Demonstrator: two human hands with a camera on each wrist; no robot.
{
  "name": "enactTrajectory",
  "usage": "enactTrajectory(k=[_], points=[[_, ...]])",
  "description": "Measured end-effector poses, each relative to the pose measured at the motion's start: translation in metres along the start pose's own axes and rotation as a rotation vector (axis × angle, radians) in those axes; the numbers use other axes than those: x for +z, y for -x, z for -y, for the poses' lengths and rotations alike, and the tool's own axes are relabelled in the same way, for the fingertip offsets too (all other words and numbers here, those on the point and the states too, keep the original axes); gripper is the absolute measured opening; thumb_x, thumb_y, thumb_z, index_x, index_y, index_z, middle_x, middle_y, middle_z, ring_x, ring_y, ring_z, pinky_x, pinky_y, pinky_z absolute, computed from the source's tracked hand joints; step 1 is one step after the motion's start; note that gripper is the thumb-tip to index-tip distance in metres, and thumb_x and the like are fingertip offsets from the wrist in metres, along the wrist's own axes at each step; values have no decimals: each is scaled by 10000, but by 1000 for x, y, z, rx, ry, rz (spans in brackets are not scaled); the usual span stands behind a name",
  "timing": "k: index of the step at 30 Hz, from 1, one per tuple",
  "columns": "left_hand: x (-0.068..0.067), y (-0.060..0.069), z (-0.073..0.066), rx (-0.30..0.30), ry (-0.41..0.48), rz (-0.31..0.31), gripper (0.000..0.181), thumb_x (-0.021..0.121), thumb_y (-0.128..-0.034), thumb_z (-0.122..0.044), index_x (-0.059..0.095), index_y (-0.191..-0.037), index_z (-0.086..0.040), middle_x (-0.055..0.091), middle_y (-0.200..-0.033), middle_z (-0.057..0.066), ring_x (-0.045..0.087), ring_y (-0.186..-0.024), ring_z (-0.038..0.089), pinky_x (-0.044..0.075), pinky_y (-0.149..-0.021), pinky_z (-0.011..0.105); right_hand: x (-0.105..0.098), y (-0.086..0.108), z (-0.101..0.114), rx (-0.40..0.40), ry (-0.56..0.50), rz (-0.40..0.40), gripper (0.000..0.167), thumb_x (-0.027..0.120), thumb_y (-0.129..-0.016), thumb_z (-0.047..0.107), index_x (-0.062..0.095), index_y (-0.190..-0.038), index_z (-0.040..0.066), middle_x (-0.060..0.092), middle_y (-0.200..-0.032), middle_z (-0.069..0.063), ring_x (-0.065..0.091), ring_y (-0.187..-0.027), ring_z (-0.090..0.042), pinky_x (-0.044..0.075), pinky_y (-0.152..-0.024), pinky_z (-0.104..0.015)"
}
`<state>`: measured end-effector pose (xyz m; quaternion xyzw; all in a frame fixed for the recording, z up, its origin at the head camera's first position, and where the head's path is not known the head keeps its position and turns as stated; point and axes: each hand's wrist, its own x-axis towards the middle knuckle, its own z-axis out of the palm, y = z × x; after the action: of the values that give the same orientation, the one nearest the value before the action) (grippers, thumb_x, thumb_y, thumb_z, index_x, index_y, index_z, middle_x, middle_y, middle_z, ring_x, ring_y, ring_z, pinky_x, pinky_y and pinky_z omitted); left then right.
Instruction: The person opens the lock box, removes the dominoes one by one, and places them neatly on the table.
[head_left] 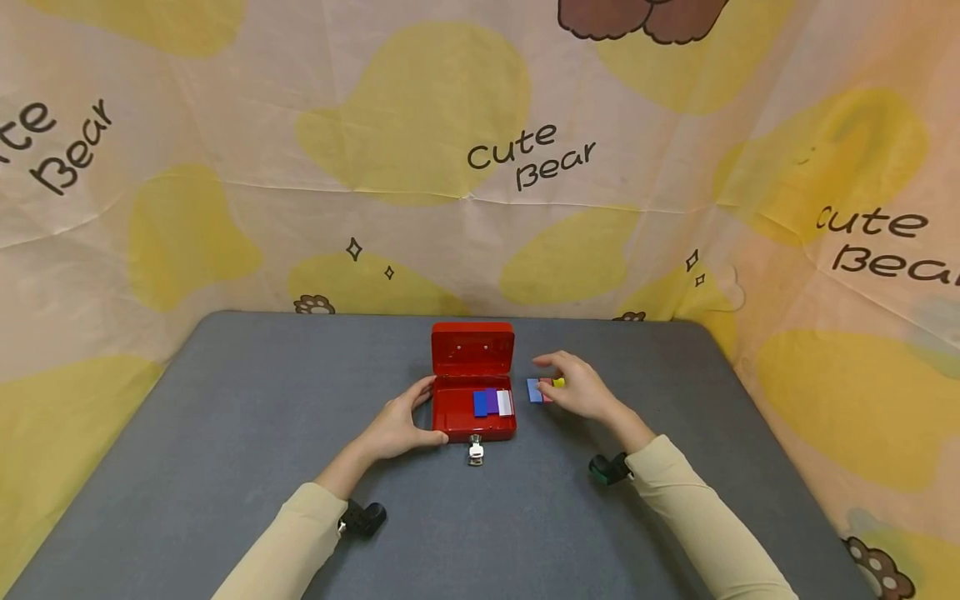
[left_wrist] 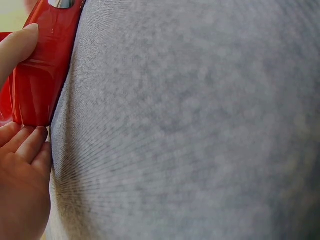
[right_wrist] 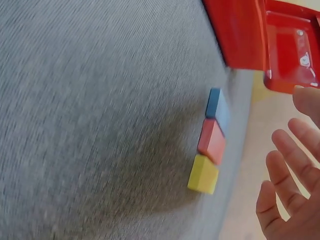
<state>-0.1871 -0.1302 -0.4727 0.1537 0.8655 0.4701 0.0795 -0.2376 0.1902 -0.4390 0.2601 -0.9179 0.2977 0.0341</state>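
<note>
A red cash box stands on the table with its lid raised and a silver latch hanging at its front. My left hand grips its front left corner, thumb against the front wall and fingers along the left side. Inside, at the right, lie a blue block, a purple block and a white block side by side. My right hand hovers, fingers apart and holding nothing, over a row of a light blue block, a pink block and a yellow block.
The grey table spreads around the box on every side. Behind it hangs a patterned cloth with yellow patches and lettering, which also runs down both sides. A dark wrist device sits below my right wrist, another by my left.
</note>
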Motion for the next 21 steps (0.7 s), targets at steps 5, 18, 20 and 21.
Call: enactTrajectory(k=[5,18,20,21], points=[[0,0,0,-9,1,-1,935,819,-665,-298,306,-1426,-120,437,-1396,145,432,-1280,252,329,-1043,466,2,-2,9,-26,-36,8,384,683,-819,158,600,-1166,18,619,-1071,-152,574,-817,-255,509,-705,-375],[1,-1,2,3,-1,-4,939,821,-664,-288,302,-1428,-122,436,-1398,139,433,-1280,242,332,-1042,463,13,-13,35,-103,-19,40,364,679,-825,181,606,-1163,66,625,-1063,-112,574,-790,-244,480,-663,-265],[1,-1,2,-6,-2,-3,940,822,-662,-284,302,-1429,-128,434,-1402,127,430,-1283,232,332,-1045,457,14,-14,39,-120,-18,46,366,682,-823,178,604,-1161,62,621,-1058,-105,563,-764,-234,462,-629,-236],[1,-1,2,-9,-3,-2,940,821,-662,-284,302,-1430,-131,434,-1403,123,429,-1284,229,332,-1046,455,15,-15,41,-123,-18,50,365,682,-822,179,606,-1160,62,620,-1051,-101,558,-750,-224,453,-614,-227]])
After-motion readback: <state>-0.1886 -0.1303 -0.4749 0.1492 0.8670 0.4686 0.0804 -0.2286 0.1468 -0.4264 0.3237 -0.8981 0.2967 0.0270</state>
